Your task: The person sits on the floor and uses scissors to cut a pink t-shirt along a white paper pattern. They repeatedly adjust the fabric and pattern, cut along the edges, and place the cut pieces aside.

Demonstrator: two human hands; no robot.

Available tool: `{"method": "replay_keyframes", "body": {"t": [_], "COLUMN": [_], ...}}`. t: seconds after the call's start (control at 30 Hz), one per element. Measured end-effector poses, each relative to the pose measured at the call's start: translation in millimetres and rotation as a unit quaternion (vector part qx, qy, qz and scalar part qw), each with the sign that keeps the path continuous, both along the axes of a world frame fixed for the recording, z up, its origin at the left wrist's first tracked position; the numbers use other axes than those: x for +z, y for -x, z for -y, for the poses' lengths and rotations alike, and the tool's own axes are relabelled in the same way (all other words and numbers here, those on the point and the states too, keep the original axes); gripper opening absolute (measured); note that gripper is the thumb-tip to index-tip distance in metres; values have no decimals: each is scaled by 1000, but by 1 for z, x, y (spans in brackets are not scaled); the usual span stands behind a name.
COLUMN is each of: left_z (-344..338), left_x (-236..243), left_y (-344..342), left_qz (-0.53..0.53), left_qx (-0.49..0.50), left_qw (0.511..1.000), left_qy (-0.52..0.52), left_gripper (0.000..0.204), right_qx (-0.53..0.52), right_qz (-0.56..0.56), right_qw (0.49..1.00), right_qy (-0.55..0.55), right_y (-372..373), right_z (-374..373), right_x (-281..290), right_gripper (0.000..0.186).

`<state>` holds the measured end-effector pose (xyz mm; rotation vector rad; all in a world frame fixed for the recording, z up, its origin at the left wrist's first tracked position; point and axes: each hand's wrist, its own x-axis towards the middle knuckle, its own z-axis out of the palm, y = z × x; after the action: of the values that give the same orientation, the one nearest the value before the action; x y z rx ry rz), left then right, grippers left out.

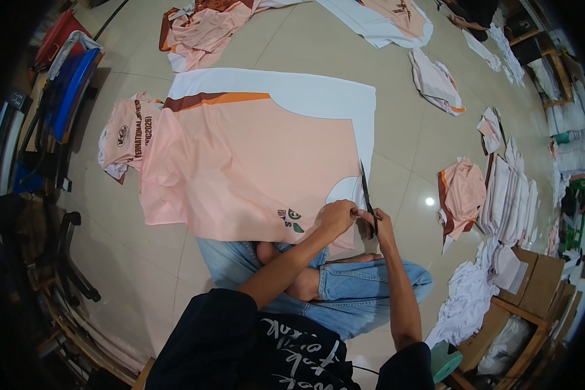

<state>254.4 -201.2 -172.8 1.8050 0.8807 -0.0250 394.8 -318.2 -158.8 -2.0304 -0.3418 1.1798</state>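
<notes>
A peach fabric panel (253,156) with a white border (325,97) lies over the floor and partly across my lap. Brown and orange stripes run along its far left edge, and a small coloured print sits near its close edge. My left hand (338,216) is closed on the cloth beside the white curved neck-like area (346,190). In my right hand (382,226) are black-handled scissors (364,182), their blades pointing away from me along the panel's right white border. Whether the blades are parted is hard to make out.
A bundled peach piece (129,133) touches the panel's left side. More fabric (208,32) lies at the far side, and folded white cloth stacks (507,195) stand at right near a cardboard box (543,286). A blue-topped machine (78,94) stands at left.
</notes>
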Motion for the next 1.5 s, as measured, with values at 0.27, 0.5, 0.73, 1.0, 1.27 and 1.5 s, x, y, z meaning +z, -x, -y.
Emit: {"method": "replay_keyframes", "body": {"t": [0.27,0.5,0.73,1.0,1.27,1.5], "left_z": [2,4,3,4,7,7], "left_x": [-7,-11,-10,-5,-10,-13], "left_y": [0,-2,1,3,0,0], "left_qz": [-5,13,10,10,26,21], "left_qx": [7,14,14,21,33,37], "left_qw": [1000,1000,1000,999,998,999], "left_qy": [6,-4,-2,-24,-39,-29], "left_gripper": [17,14,14,15,15,15], "right_qx": [3,22,10,46,50,32], "right_qz": [24,46,17,97,90,22], "right_qw": [999,999,1000,993,994,999], "right_qy": [21,19,19,48,35,32], "right_y": [-5,-12,-14,-20,-28,-27], "right_z": [-10,-35,-43,-66,-89,-106], "right_x": [-7,-9,-2,-2,-6,3], "right_gripper": [49,45,45,47,47,46]}}
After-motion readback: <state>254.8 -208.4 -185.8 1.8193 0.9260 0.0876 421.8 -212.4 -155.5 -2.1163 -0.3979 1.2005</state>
